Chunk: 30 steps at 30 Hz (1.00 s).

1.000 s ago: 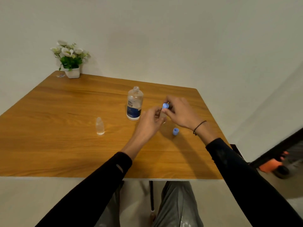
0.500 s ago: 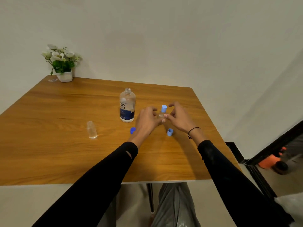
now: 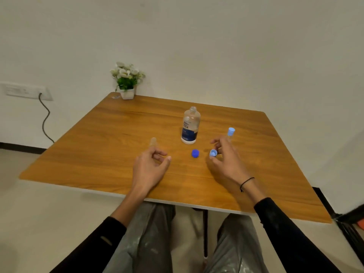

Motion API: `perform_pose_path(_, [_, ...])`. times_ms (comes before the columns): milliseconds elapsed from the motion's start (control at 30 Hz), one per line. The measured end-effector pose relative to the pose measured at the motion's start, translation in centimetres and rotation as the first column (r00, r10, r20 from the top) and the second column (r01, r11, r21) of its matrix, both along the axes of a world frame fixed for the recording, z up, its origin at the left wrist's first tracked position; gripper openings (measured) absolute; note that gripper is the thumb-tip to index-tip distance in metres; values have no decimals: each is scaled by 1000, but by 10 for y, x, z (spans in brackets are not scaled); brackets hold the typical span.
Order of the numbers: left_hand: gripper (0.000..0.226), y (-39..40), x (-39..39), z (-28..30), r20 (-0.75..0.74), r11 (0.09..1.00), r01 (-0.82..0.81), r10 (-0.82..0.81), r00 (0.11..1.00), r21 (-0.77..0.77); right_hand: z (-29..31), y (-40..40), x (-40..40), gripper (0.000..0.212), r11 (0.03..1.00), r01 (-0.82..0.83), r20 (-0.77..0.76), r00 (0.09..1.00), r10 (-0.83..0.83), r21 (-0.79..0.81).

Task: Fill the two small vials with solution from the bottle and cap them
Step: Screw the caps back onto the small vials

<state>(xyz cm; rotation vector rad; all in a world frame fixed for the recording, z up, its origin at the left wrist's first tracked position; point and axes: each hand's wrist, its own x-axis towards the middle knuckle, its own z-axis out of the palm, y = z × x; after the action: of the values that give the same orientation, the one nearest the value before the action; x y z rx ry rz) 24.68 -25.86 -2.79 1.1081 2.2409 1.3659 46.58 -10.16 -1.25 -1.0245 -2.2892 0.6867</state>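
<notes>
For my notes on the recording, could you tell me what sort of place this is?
Probably a plain room in a home or small office, not a lab: a wooden table against a bare white wall, a small potted plant in its corner, and a wall socket with a cable.

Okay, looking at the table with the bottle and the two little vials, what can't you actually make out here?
All head view:
- Capped vial: body hidden behind the right hand; fill level unknown.
- Uncapped vial: base hidden by the left hand; too small and clear to judge its contents.
- Light blue cap: whether the right fingers touch it is unclear.
- Bottle: small label print unreadable.
</notes>
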Motion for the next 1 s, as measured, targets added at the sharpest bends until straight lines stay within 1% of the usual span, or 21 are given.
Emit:
perform_pose_path(33, [17, -6, -11, 0, -1, 999, -30, 30, 1000, 11, 5, -8, -15, 39, 999, -28, -35, 999, 27, -26])
perform_pose_path(67, [18, -12, -23, 0, -4, 998, -62, 62, 998, 23, 9, -14, -31, 41, 997, -62, -63, 996, 60, -41])
perform_pose_path(167, [23, -22, -55, -5, -8, 991, -132, 132, 991, 26, 17, -28, -72, 32, 987, -161, -86, 983, 160, -11])
perform_pose_path(233, [33, -22, -70, -9, 0, 995, -95, 95, 995, 12, 23, -32, -95, 26, 973, -230, -91, 969, 232, 23])
perform_pose_path(300, [51, -17, -78, -11, -8, 1000, -15, 15, 1000, 1, 25, -31, -117, 24, 954, -287, -37, 956, 291, 87])
perform_pose_path(367, [68, -5, -80, -12, -31, 999, 49, -48, 998, 17, 28, -25, -136, 29, 929, -328, 85, 944, 318, 169])
perform_pose_path(400, [73, 1, -80, -14, -40, 997, 72, -71, 997, 24, 30, -22, -144, 31, 921, -343, 135, 937, 322, 187])
perform_pose_path(467, [75, 13, -78, -17, -57, 994, 109, -107, 993, 32, 35, -17, -155, 32, 903, -379, 213, 917, 338, 200])
perform_pose_path(533, [73, 23, -77, -20, -65, 991, 129, -126, 990, 35, 38, -15, -161, 34, 880, -427, 277, 888, 366, 206])
perform_pose_path(600, [65, 29, -75, -23, -71, 990, 140, -137, 988, 33, 42, -15, -163, 33, 865, -458, 312, 868, 385, 206])
perform_pose_path(667, [52, 33, -74, -25, -76, 988, 153, -150, 986, 29, 45, -12, -165, 26, 847, -485, 344, 850, 399, 217])
perform_pose_path(767, [27, 34, -73, -26, -44, 986, 160, -158, 986, 52, 47, -8, -168, 20, 823, -522, 384, 824, 418, 224])
perform_pose_path(800, [22, 33, -73, -28, -34, 986, 158, -156, 987, 58, 48, -8, -169, 18, 816, -531, 399, 816, 418, 230])
perform_pose_path(900, [19, 33, -73, -28, -26, 987, 153, -152, 988, 47, 49, -9, -174, 16, 783, -569, 476, 777, 412, 252])
perform_pose_path(967, [15, 33, -74, -28, -26, 989, 148, -147, 989, 31, 50, -14, -179, 7, 767, -574, 551, 754, 358, 287])
perform_pose_path(1000, [12, 33, -74, -28, -29, 989, 145, -144, 989, 33, 51, -16, -182, 10, 771, -550, 592, 753, 289, 323])
